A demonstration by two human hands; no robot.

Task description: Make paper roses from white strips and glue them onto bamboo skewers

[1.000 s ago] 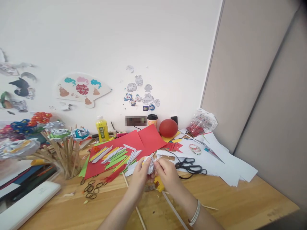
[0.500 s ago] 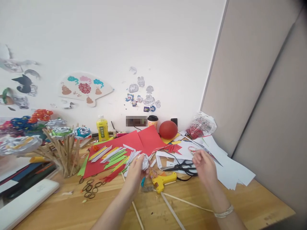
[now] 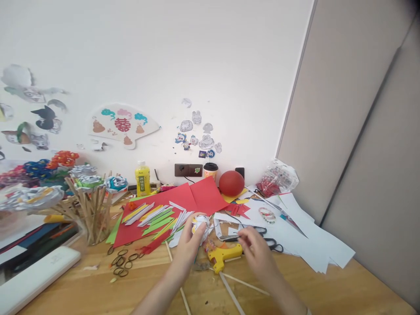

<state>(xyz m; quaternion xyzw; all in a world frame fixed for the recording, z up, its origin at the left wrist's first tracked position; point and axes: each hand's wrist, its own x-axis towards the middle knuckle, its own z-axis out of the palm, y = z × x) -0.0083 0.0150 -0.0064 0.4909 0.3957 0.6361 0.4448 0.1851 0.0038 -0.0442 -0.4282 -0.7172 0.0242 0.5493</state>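
Over wooden desk (image 3: 328,288), L hand (image 3: 188,243) pinched white paper flower (image 3: 201,225) w/ fingers closed, while R hand (image 3: 256,253), fingers loosely curled & empty, hovered nearer yellow glue gun (image 3: 225,255), its barrel pointing right toward that hand.

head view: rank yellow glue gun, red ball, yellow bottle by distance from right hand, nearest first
From the right hand:
1. Yellow glue gun, just to its left on the table.
2. Red ball, behind it by the wall.
3. Yellow bottle, far back left.

Yellow bottle (image 3: 143,178), red ball (image 3: 231,183), rubber bands (image 3: 122,262).
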